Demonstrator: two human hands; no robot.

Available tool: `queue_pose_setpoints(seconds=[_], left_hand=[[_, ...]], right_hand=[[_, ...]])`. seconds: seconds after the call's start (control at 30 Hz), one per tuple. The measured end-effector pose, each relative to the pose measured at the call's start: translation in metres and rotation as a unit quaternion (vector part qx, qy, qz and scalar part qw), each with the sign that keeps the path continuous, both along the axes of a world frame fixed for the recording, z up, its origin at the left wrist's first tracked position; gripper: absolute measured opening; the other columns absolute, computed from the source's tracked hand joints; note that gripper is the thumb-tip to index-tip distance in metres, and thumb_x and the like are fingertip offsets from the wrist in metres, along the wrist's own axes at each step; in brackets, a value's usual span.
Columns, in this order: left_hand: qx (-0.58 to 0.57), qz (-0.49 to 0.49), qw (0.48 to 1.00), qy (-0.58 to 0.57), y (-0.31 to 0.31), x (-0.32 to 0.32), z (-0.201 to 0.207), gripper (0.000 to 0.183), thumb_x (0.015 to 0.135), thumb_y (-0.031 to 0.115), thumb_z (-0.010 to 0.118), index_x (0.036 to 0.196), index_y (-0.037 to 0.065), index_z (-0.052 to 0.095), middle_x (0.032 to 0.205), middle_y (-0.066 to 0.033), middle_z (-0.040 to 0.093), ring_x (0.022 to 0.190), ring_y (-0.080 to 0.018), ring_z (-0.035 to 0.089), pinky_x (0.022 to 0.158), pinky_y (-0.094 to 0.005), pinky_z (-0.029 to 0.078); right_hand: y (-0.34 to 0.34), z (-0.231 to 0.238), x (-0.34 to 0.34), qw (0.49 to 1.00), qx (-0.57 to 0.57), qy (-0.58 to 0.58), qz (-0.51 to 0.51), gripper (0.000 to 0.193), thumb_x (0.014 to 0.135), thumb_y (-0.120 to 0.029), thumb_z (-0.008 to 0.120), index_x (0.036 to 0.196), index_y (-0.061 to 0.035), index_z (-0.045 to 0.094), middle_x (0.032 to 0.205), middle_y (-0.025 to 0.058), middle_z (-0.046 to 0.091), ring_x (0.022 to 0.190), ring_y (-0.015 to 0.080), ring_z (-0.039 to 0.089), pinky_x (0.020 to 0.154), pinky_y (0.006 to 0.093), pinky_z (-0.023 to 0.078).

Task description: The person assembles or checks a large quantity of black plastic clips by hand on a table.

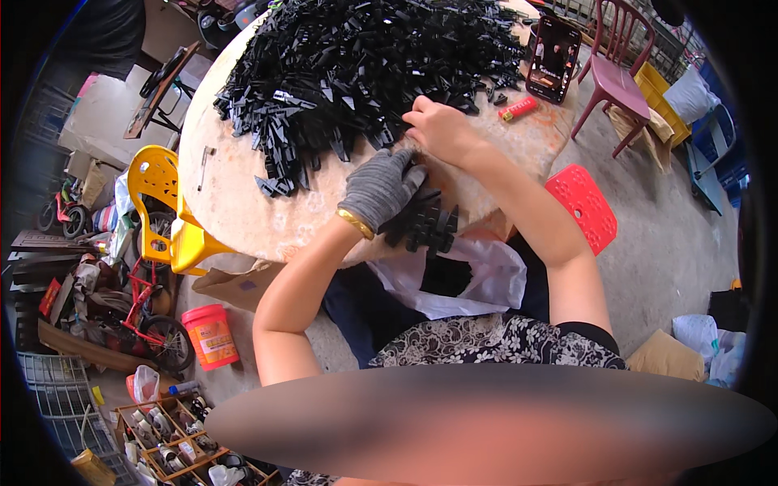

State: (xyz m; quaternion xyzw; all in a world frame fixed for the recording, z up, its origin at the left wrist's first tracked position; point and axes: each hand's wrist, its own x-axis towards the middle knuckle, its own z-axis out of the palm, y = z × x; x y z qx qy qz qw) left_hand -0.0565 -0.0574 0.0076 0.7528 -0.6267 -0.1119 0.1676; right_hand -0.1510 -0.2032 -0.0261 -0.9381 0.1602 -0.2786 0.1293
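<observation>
A big heap of black plastic pieces point(324, 77), many of them narrow and pointed, covers much of the round table. At the heap's near edge is my left hand point(377, 193), in a grey knit glove with a gold bracelet at the wrist. Its fingers are curled closed, and what they grip is hidden. More black pieces point(433, 227) sit in a cluster just below it at the table's near edge. My bare right hand point(443, 134) is just beyond, right of the glove, its fingertips bent together at the heap; anything between them is too small to make out.
A phone point(553, 61) stands at the table's right, near a red tube point(519, 108). Over my lap lies an open white bag point(486, 279). Around the table are a yellow chair point(154, 182), a red stool point(579, 206), a maroon chair point(620, 85) and a red bucket point(210, 336).
</observation>
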Motion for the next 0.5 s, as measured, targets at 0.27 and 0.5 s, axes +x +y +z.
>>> queue_pose_setpoints(seconds=[0.27,0.5], left_hand=[[-0.005,0.04,0.999,0.036,0.005,-0.001,0.004,0.035,0.078,0.032,0.066,0.096,0.003,0.057,0.086,-0.0159,0.061,0.08,-0.0302,0.06,0.071,-0.0389,0.048],[-0.096,0.01,0.975,0.199,0.002,0.012,-0.018,0.036,0.079,0.004,0.063,0.113,0.004,0.05,0.09,-0.0104,0.063,0.082,-0.0187,0.061,0.075,-0.0307,0.049]], right_hand=[[-0.01,-0.001,0.0,0.997,-0.066,0.026,-0.006,0.009,0.076,-0.011,0.062,0.081,-0.005,0.059,0.085,0.01,0.054,0.085,0.0283,0.058,0.072,0.0376,0.049],[-0.02,-0.003,-0.005,0.997,0.034,-0.001,0.067,0.021,0.076,-0.009,0.063,0.096,-0.004,0.062,0.091,0.0108,0.058,0.085,0.0288,0.059,0.074,0.0356,0.049]])
